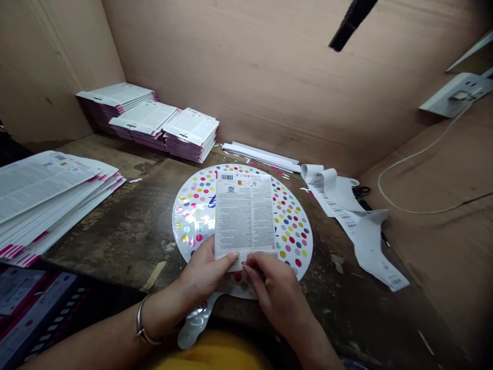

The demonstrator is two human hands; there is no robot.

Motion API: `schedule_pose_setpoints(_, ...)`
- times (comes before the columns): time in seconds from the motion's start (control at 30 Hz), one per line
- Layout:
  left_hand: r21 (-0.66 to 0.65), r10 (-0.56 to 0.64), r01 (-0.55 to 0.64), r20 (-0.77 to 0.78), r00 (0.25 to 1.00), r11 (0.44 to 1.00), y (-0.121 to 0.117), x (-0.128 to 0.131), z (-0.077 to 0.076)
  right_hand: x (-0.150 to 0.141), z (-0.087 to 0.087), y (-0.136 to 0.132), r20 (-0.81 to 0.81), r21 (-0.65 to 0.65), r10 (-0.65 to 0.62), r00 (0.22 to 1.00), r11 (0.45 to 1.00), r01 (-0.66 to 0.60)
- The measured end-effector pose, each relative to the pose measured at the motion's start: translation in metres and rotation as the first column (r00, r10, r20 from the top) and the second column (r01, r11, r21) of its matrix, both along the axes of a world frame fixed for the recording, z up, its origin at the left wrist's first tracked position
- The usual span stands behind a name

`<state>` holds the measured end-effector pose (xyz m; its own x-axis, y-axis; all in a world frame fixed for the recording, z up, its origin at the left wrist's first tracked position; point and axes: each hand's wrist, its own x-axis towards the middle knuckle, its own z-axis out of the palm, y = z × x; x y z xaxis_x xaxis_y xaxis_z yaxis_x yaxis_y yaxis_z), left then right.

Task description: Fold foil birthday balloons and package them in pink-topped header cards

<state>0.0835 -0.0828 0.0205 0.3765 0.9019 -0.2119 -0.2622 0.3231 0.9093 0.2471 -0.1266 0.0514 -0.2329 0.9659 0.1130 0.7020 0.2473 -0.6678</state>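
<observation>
Printed packet [246,218], frame centre, long axis running up-frame from left hand [208,264], clamped on its lower edge; right hand [271,285] adjacent, pinch uncertain.

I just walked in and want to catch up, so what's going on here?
A person is holding a printed packet in the left hand, thumb across its lower part, while the fingers of the right hand are at its bottom edge. Under it, a round dotted foil sheet lies on the worn table. Similar packets are stacked at the back left, more lie at the near left, and a curling label strip lies to the right.
</observation>
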Motion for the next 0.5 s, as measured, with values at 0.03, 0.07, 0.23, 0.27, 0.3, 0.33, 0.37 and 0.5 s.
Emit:
schedule_pose_setpoints(0.03,0.002,0.022,-0.022,-0.013,1.0,1.0,0.001,-0.003,0.0,0.01,0.006,-0.002,-0.062,-0.092,0.029,0.998,0.995,-0.035)
schedule_pose_setpoints(0.07,0.007,0.052,-0.052,-0.028,0.998,0.999,0.003,-0.008,0.001,0.022,0.011,-0.005,-0.11,-0.181,0.063,0.992,0.98,-0.082)
schedule_pose_setpoints(0.23,0.063,0.262,-0.257,-0.103,0.959,0.964,0.037,-0.07,0.013,0.09,0.012,-0.02,0.165,-0.115,-0.092,0.982,0.987,0.112)
schedule_pose_setpoints(0.27,0.092,0.293,-0.282,-0.146,0.945,0.955,0.047,-0.087,0.016,0.095,0.007,-0.022,0.207,-0.037,-0.187,0.96,0.979,0.198)
schedule_pose_setpoints(0.3,0.132,0.307,-0.284,-0.214,0.927,0.95,0.057,-0.103,0.018,0.096,0.002,-0.022,0.218,0.019,-0.245,0.945,0.969,0.247)
schedule_pose_setpoints(0.33,0.167,0.316,-0.276,-0.32,0.893,0.947,0.066,-0.119,0.02,0.092,-0.004,-0.021,0.21,0.058,-0.265,0.941,0.964,0.259)
schedule_pose_setpoints(0.37,0.217,0.33,-0.258,-0.434,0.838,0.941,0.073,-0.133,0.021,0.084,-0.01,-0.02,0.2,0.087,-0.247,0.948,0.968,0.234)
schedule_pose_setpoints(0.5,0.496,0.55,-0.248,-0.685,0.477,0.832,0.08,-0.163,0.017,0.036,-0.034,-0.013,0.305,0.154,-0.016,0.952,0.988,-0.033)
